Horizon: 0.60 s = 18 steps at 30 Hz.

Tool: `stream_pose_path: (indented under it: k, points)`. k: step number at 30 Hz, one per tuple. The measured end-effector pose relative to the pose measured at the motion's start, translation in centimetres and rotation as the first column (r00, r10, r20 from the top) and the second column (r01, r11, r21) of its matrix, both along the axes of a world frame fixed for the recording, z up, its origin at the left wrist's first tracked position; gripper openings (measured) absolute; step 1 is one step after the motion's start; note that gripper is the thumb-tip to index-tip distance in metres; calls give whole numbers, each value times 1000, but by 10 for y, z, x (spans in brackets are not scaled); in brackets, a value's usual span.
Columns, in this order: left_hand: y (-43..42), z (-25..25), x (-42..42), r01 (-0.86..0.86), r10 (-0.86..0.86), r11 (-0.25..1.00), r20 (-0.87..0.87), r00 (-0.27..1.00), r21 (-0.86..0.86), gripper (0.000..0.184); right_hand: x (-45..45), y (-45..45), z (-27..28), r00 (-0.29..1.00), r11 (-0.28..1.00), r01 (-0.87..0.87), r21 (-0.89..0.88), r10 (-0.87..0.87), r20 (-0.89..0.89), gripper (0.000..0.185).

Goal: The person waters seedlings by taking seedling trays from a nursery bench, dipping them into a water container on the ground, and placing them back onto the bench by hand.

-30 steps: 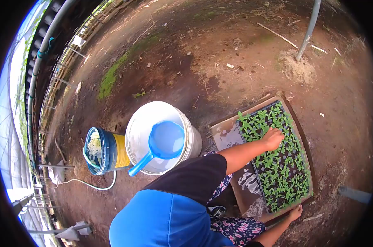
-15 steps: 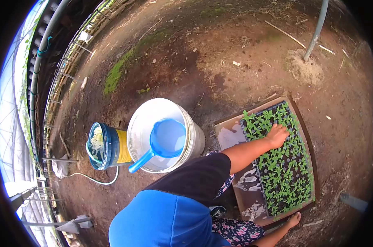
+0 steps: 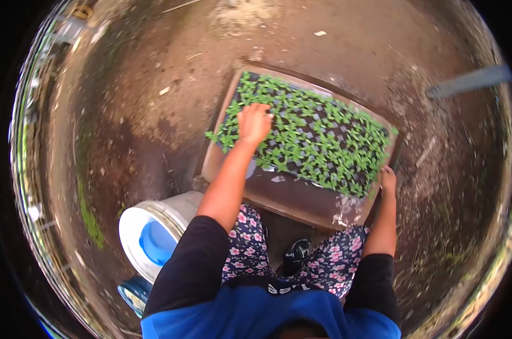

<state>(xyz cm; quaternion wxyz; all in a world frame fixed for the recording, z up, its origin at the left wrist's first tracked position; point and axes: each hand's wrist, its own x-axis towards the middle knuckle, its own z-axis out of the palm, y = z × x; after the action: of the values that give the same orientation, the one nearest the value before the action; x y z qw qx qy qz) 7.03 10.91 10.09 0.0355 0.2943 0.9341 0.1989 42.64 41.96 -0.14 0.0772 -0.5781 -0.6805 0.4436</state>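
Observation:
A black seedling tray, full of small green seedlings, lies in a shallow brown basin with muddy water along its near side. My left hand is over the left part of the tray, fingers curled down among the leaves. Whatever those fingertips hold is hidden. At the right end of the tray, my right hand has its fingers closed at the edge, partly covered by leaves.
Left of my legs stands a white bucket with a blue dipper in it. A smaller blue bucket is behind that. A grey post rises at the right. Bare soil surrounds the basin.
My view has turned to the right, bringing the basin to the centre and both arms fully into sight. My left hand stays over the seedlings; my right hand is now at the tray's right edge.

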Motion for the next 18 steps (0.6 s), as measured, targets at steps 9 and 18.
stream_pose_path:
  k: [9, 18]
  points:
    - [-1, -6, -5, 50, -50, 999, 18, 999, -14, 26, 24, 5, -43, 968, 995, -15, 104, -11, 251, 24]
    - [-3, -6, -7, 34, -31, 999, 65, 997, -39, 27, 8, -6, -27, 946, 997, -75, 20, 65, 319, 27]
